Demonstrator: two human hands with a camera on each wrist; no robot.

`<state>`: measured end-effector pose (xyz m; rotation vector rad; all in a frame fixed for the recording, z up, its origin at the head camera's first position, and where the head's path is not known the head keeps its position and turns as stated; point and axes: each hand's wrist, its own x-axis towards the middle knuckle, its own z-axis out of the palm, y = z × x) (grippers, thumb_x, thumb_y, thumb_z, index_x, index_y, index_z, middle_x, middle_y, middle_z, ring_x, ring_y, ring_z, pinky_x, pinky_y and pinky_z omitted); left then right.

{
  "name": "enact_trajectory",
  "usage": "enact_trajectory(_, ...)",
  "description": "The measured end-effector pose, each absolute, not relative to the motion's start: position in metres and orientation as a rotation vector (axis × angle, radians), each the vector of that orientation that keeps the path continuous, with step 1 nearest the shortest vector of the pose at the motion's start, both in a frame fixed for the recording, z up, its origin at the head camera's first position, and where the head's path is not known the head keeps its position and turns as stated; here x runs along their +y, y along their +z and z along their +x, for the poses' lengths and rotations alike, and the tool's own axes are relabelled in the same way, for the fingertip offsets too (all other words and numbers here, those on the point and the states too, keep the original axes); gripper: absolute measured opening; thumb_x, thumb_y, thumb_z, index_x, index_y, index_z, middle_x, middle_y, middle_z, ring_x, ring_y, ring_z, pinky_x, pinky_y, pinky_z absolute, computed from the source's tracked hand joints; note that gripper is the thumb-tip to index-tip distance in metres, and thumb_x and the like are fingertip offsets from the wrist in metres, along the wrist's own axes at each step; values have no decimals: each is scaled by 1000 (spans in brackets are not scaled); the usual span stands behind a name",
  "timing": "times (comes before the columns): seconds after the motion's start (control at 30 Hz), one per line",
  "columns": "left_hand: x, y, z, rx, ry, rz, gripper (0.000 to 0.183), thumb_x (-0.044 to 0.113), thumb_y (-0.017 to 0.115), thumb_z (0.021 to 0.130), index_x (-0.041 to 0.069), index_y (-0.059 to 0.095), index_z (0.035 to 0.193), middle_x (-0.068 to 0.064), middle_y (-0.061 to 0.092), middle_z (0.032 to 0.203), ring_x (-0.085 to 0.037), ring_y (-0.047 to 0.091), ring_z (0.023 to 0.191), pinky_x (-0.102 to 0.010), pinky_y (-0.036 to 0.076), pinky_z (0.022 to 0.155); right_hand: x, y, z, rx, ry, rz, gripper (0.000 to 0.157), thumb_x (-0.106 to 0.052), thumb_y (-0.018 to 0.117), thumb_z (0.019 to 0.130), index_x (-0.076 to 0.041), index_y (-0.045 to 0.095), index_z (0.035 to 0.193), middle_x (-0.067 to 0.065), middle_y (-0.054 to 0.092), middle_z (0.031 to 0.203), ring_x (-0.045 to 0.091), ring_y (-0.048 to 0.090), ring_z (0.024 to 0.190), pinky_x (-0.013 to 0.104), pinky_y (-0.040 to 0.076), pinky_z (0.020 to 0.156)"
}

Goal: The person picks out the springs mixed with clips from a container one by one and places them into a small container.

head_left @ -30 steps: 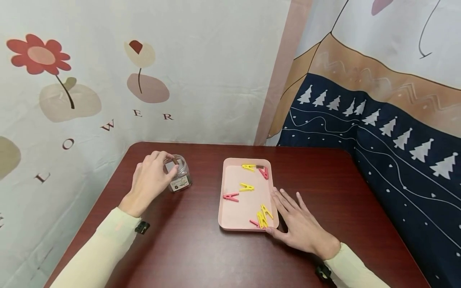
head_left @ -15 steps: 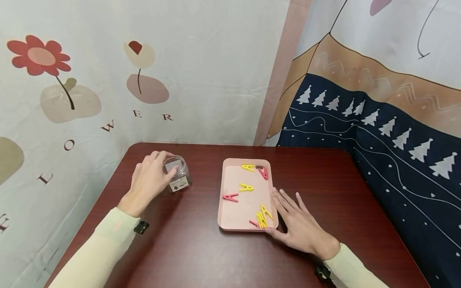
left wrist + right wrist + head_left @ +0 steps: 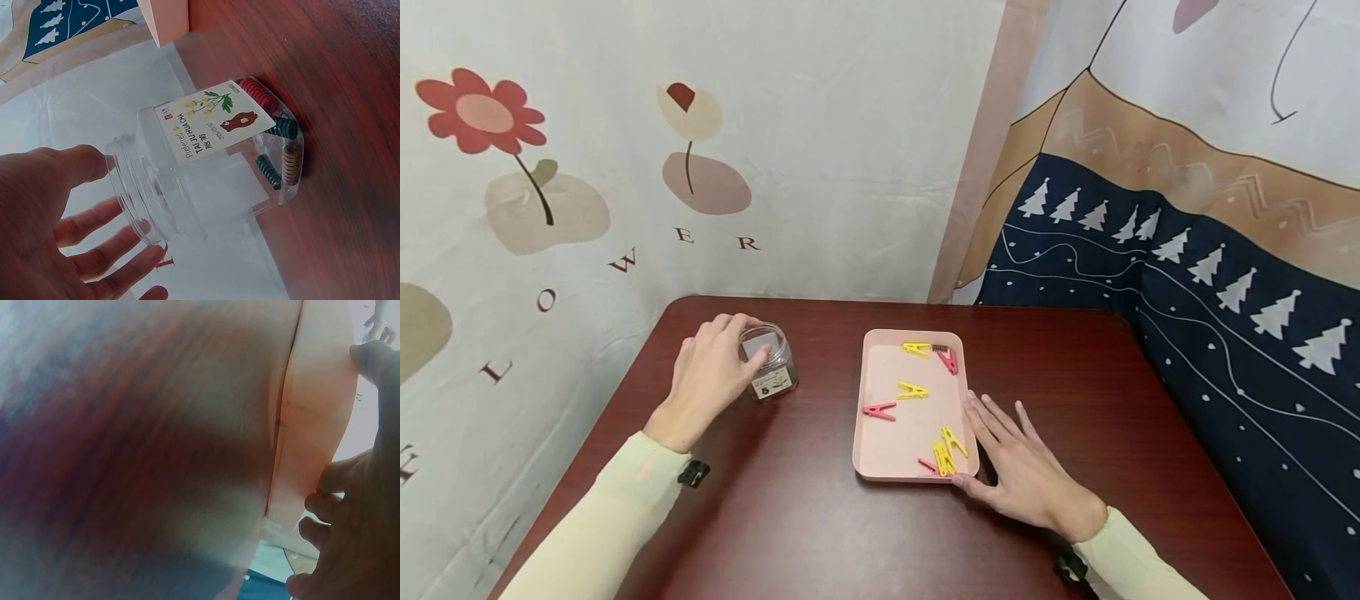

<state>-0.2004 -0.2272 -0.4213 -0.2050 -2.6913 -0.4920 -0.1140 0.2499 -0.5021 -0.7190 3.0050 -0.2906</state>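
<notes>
My left hand [image 3: 711, 379] is at the mouth of a clear jar [image 3: 212, 181], with its thumb and fingertips spread around the rim and nothing between them. Red, green and brown ribbed, coil-like pieces [image 3: 291, 164] lie at the jar's bottom. In the head view, a pink tray [image 3: 895, 454] holds yellow clothespins [image 3: 913, 390] and red clothespins [image 3: 880, 411]. A small dark ribbed piece [image 3: 939, 347] lies near its far edge. Along the tray's right side, my right hand [image 3: 1030, 467] rests with extended fingers, the thumb at the near corner.
Both the jar and the tray stand on a dark red-brown table [image 3: 820, 533]. A white printed cloth [image 3: 850, 167] hangs behind it, and a navy cloth with white trees [image 3: 1225, 350] hangs on the right.
A brown ribbed piece in the left hand's fingers one second ago has left them at the jar mouth. The right hand and tray have stayed in place.
</notes>
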Motion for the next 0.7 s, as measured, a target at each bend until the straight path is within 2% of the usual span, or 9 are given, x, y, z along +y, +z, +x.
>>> enact_trajectory(0.33,-224,-418,-202,-2676,-494,-217,33,23,84,103,10,78,133,-23,78,133,-52,72,121,-72,55,93,250,-501,-115,2998,-283,-716,111,-88,56,105,-15,32,185,3,22,197,36,28,182,80,20,142)
enact_trajectory(0.53,-215,-416,-202,-2641,-511,-255,31,19,84,101,11,80,131,-23,79,132,-51,73,119,-73,55,94,250,-502,-115,2999,-287,-716,111,-88,56,105,-15,31,185,3,22,197,37,29,182,80,20,142)
enact_trajectory(0.7,-203,-416,-203,-2596,-507,-319,28,17,85,101,12,81,129,-19,81,128,-47,74,110,-70,57,92,250,-503,-114,3002,-293,-722,112,-88,55,105,-14,31,185,4,22,197,37,29,182,80,20,142)
